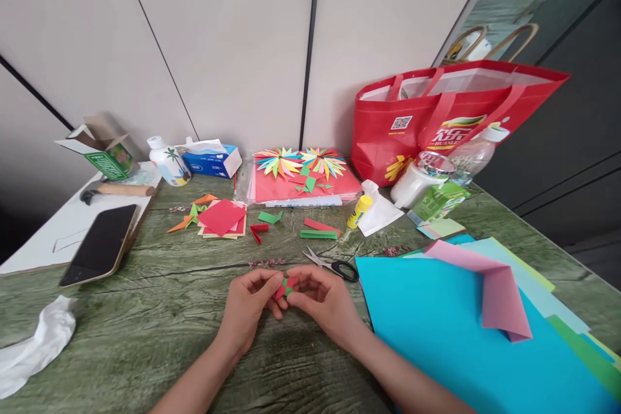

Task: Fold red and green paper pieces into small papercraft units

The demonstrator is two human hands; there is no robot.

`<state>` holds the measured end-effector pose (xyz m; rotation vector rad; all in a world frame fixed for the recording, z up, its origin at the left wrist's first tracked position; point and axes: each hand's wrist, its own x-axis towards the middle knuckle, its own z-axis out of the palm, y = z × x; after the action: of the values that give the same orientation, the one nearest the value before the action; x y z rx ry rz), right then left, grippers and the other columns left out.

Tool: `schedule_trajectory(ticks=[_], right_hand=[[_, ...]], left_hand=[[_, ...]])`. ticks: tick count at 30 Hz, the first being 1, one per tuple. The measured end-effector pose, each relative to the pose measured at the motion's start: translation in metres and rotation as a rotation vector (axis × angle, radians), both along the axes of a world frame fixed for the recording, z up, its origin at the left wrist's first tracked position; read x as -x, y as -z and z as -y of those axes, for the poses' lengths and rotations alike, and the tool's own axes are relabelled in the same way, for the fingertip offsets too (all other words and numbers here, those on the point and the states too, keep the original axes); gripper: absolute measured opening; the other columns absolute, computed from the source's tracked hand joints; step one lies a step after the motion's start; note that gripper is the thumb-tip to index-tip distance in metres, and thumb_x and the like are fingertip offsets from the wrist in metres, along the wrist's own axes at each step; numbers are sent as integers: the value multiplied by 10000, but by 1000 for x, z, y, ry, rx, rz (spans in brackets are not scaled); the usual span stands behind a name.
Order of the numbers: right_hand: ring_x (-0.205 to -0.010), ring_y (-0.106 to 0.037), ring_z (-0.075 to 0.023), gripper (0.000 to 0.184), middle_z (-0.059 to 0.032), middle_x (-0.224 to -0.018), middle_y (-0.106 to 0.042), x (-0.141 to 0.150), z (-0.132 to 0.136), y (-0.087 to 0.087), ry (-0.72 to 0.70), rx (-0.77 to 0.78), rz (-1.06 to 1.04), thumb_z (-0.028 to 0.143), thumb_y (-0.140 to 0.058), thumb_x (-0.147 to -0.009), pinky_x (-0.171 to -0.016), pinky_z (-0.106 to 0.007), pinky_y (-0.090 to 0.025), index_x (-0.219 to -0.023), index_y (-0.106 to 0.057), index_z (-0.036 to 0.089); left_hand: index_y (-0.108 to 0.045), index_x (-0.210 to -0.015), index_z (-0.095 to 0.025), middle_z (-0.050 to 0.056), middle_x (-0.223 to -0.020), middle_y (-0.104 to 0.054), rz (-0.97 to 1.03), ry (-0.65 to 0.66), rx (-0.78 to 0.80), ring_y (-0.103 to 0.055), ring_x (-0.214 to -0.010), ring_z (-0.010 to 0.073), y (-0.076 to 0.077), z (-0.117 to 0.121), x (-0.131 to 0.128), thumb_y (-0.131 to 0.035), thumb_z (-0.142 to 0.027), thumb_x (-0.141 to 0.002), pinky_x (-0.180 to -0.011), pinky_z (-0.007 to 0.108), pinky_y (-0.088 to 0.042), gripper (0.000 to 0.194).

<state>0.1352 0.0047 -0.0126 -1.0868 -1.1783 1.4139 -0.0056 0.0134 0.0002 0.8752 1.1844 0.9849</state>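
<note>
Between my two hands is a small folded paper piece [286, 287] in red and green, held just above the table. My left hand [250, 304] pinches its left side with thumb and fingers. The right side is gripped by my right hand [323, 301], its thumb at the lower edge. Black-handled scissors [334, 264] lie just beyond my right hand. Farther back are a green paper strip [319, 234], a red paper strip [321, 226], a folded red strip [259, 231] and a folded green strip [270, 217].
Coloured paper sheets [412, 297] cover the right side. Behind stand a yellow glue stick [359, 212], a red bag [388, 129], a white jar [412, 186] and a tissue box [208, 162]. Leftward lie square papers [223, 217], a phone [101, 244], a hammer [121, 189] and crumpled tissue [43, 343].
</note>
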Motion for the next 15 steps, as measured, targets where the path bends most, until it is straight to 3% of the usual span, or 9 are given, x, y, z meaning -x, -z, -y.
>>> schedule_trajectory(ticks=[8,15], right_hand=[[-651,-590,-140,207,-33,-759,-629,-3,5,7,39,-179,193,162,-643,-681,-556,-235,-497,-868,-695,232],[-606,-589,-130,193,-32,-749,-634,-2,6,9,63,-115,219,167,-655,-670,-514,-222,-488,-841,-706,238]], left_hand=[[-625,-701,-118,2,-448,-577,8,50,8,-478,-362,78,5,1,0,-664,-340,-675,-359,171,-382,226],[-596,-690,-126,5,-459,-585,30,73,29,-504,-379,90,9,2,-1,-662,-342,-678,-380,183,-401,226]])
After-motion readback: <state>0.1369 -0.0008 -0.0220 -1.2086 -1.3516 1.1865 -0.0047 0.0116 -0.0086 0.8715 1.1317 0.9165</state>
